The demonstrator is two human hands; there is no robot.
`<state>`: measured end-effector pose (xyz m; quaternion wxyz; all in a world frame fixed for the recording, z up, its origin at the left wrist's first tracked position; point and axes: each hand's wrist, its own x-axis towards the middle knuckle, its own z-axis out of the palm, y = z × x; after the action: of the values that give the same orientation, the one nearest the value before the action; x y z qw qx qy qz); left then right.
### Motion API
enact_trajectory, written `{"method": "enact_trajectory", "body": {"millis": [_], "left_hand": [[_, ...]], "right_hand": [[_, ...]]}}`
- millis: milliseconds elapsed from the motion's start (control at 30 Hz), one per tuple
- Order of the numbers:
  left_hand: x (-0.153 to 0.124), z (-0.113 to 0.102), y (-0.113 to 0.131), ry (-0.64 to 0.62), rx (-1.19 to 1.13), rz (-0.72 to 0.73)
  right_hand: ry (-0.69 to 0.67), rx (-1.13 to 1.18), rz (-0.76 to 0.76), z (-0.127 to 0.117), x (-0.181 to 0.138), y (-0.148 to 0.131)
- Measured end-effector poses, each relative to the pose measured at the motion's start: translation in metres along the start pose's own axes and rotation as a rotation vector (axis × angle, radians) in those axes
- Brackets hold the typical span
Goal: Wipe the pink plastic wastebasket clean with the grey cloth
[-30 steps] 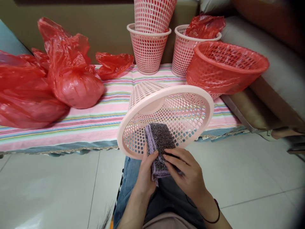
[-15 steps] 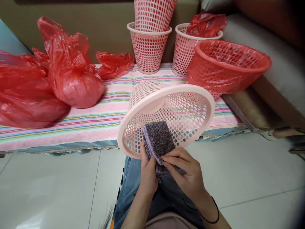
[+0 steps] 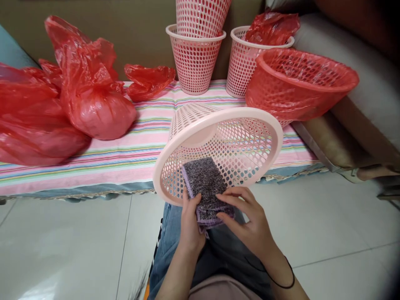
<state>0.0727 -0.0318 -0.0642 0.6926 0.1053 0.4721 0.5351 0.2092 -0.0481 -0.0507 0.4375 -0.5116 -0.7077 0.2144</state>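
Note:
A folded dark grey cloth (image 3: 204, 181) with purple edging lies in my left hand (image 3: 191, 223), whose thumb presses on its left edge. My right hand (image 3: 250, 221) is at the cloth's lower right, index fingertip and thumb apart, both seeming to rest lightly on its surface. Behind the cloth, a pink perforated plastic basket (image 3: 218, 121) lies tipped on its side with its wide mouth toward me. The cloth's upper part overlaps the opening. The basket's near rim sits just over my knees.
Red plastic bags (image 3: 96, 112) fill the left of the striped cloth cover (image 3: 146, 141). At the back stand stacked pink baskets (image 3: 196, 62) and another basket (image 3: 239, 68) with a red bag in it. A basket wrapped in red plastic (image 3: 300, 91) leans at right beside a grey cushion (image 3: 331, 50).
The right fingers have come off the purple edge they were pinching and have spread apart. The cloth's top now lies flatter, with its folded edge lower. The basket stays in place.

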Motion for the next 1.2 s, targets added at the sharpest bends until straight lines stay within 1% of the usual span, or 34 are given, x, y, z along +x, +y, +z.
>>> {"method": "enact_trajectory", "body": {"millis": [100,167,333,433,533,600,733,867,1000,1100,1200], "left_hand": [[0.002,0.001,0.0,-0.007,-0.036,0.001],[0.002,0.003,0.0,-0.005,-0.034,-0.004],[0.0,0.004,-0.003,-0.007,-0.022,-0.028],[-0.001,0.003,-0.006,-0.012,-0.007,-0.035],[-0.001,0.002,-0.007,-0.02,0.043,0.016],[0.0,0.002,-0.006,-0.02,0.072,0.051],[0.004,0.003,-0.005,0.004,0.084,0.057],[0.008,0.003,-0.006,0.032,0.077,0.102],[0.01,0.005,-0.007,0.039,0.084,0.142],[0.011,0.007,-0.008,0.028,0.076,0.111],[0.012,0.007,-0.01,0.033,0.046,0.086]], "right_hand": [[-0.001,-0.028,0.058,-0.007,-0.004,0.008],[-0.002,-0.05,0.053,-0.007,-0.006,0.011],[0.125,-0.162,-0.007,0.002,-0.007,0.012],[0.195,-0.219,-0.009,0.006,-0.006,0.017],[0.229,-0.246,0.019,0.005,-0.006,0.024],[0.234,-0.259,0.0,0.001,-0.006,0.029],[0.196,-0.303,-0.123,-0.009,-0.008,0.035],[0.116,-0.361,-0.317,-0.018,-0.012,0.039],[0.046,-0.409,-0.496,-0.016,-0.014,0.036],[0.028,-0.409,-0.531,-0.007,-0.013,0.03],[0.001,-0.35,-0.453,0.003,-0.013,0.026]]}}
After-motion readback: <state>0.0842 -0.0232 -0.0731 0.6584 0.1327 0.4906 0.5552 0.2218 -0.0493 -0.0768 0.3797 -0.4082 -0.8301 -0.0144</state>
